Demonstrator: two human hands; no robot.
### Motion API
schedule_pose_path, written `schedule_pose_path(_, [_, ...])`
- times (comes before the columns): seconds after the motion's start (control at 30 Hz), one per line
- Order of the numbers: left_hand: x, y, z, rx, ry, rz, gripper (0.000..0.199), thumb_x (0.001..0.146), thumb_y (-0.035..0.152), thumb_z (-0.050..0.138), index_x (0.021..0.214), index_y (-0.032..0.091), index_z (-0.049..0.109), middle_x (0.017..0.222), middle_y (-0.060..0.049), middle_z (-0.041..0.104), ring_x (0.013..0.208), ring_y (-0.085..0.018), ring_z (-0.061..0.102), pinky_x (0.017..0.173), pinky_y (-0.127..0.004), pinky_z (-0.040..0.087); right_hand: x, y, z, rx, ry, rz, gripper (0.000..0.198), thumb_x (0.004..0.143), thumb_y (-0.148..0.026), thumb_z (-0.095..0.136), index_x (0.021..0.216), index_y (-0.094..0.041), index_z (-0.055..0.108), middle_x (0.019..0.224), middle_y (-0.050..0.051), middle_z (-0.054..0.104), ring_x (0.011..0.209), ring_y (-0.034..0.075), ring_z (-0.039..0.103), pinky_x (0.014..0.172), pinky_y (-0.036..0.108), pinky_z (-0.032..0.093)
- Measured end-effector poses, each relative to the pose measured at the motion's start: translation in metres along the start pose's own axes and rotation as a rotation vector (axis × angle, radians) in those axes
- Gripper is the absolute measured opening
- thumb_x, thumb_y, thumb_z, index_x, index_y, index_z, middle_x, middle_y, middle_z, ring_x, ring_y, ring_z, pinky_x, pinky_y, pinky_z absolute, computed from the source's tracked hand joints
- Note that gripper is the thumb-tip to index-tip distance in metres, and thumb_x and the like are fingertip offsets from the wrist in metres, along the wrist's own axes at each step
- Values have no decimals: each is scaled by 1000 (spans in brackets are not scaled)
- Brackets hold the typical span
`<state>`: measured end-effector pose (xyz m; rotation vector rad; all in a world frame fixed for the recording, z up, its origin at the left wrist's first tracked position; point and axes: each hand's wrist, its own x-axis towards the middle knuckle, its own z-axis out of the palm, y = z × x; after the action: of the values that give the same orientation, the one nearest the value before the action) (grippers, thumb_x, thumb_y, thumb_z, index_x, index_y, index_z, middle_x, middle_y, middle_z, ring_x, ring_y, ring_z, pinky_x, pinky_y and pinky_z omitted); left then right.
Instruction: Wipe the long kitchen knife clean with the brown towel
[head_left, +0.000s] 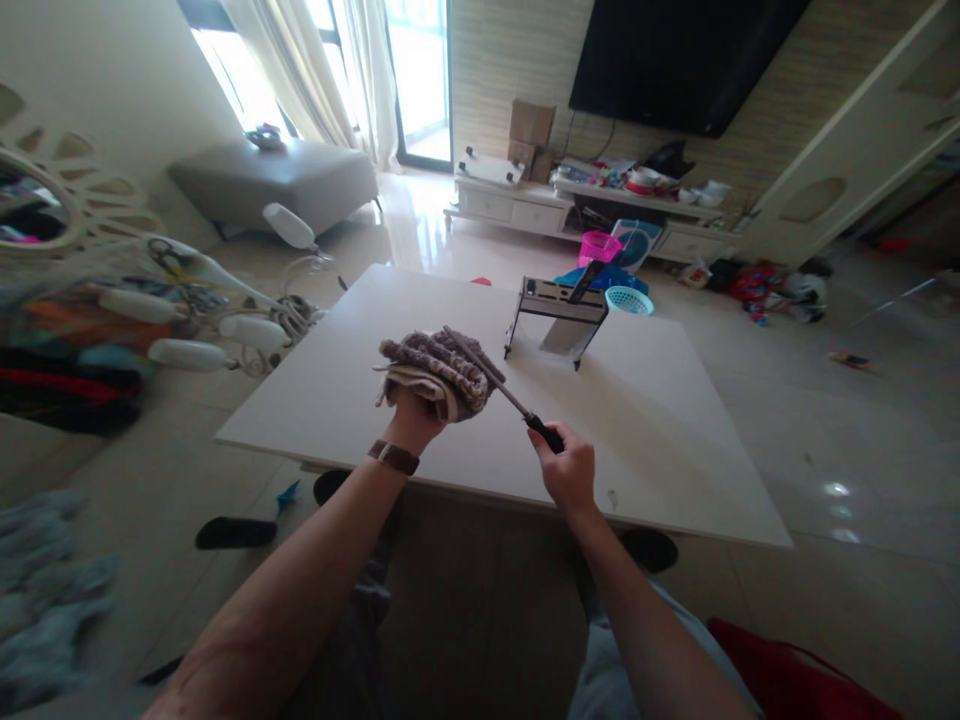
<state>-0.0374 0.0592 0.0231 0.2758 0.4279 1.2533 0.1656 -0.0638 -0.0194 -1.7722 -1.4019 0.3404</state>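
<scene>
My left hand [418, 415] is closed under a bunched brown-and-beige cloth [435, 375], which hides most of its fingers. My right hand [568, 468] is wrapped round the black handle of a honing rod [516, 402]. The long, thin grey shaft slants up and left, its far part lying against the right side of the cloth. Both hands are above the near half of a white table [480, 465]. Beyond the rod stands a knife rack [564, 297] with a slotted top; a black-handled knife [586, 281] sits in it, its wide blade showing below.
A small ring-like item [613, 498] lies by the table's front edge. Past the far edge are a pink basket [600, 246] and a light-blue basket [628, 299]. White lamp arms [191, 352] reach close to the table's left side.
</scene>
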Motion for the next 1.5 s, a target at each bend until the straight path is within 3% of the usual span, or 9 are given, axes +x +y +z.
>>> schedule_pose_path(0.23, [-9, -18, 9, 12, -22, -134, 41, 100, 49, 37, 117, 29, 68, 111, -6, 76, 117, -26, 67, 104, -53, 52, -4, -3, 5, -31, -55, -85, 28, 88, -47, 66, 88, -20, 73, 76, 5, 73, 69, 20, 65, 66, 28, 42])
schedule_pose_path(0.37, [-8, -17, 6, 9, 50, -102, 46, 99, 54, 37, 123, 28, 65, 120, -7, 73, 126, -26, 61, 110, -53, 46, -3, -6, 2, -32, -77, -143, 23, 88, -43, 66, 84, -21, 73, 73, 4, 72, 66, 18, 64, 64, 27, 42])
schedule_pose_path(0.53, [-2, -9, 2, -14, 47, -27, 51, 100, 57, 30, 121, 28, 66, 122, -7, 72, 128, -26, 60, 111, -53, 45, -2, -8, -2, -26, -84, -179, 22, 89, -40, 66, 82, -21, 73, 70, 2, 70, 64, 16, 62, 64, 25, 41])
schedule_pose_path(0.73, [-3, 16, -1, -9, 75, 49, 46, 97, 59, 39, 117, 30, 69, 113, -6, 75, 120, -28, 65, 103, -54, 52, -3, -5, -5, -58, -82, -202, 24, 89, -43, 66, 82, -21, 72, 67, 2, 68, 63, 15, 60, 63, 26, 40])
schedule_pose_path(0.9, [7, 28, -15, -71, 69, 91, 38, 96, 55, 46, 105, 29, 72, 90, -5, 77, 97, -28, 73, 89, -50, 60, -2, -2, -8, -85, -76, -172, 21, 87, -43, 69, 84, -23, 73, 73, 3, 71, 66, 17, 62, 63, 27, 39])
schedule_pose_path(1.03, [9, 21, -17, -81, 20, 87, 37, 95, 54, 47, 109, 29, 71, 99, -6, 77, 106, -29, 71, 97, -54, 56, -1, -2, -8, -25, -51, -94, 23, 87, -45, 69, 84, -22, 73, 71, 2, 70, 64, 17, 61, 62, 27, 39])
schedule_pose_path(1.27, [-10, -1, -9, 37, 76, -35, 41, 95, 58, 48, 123, 33, 65, 117, -3, 74, 126, -28, 61, 110, -54, 46, 3, -5, -2, 122, -7, -34, 31, 86, -48, 68, 79, -19, 73, 70, 2, 67, 64, 16, 57, 62, 27, 39])
schedule_pose_path(1.5, [-9, -29, -10, 22, -48, -222, 51, 98, 58, 37, 129, 28, 63, 132, -6, 68, 137, -28, 52, 118, -52, 37, -4, -10, 6, 125, -119, -68, 37, 93, -49, 60, 79, -17, 73, 68, 3, 65, 64, 16, 55, 62, 27, 37])
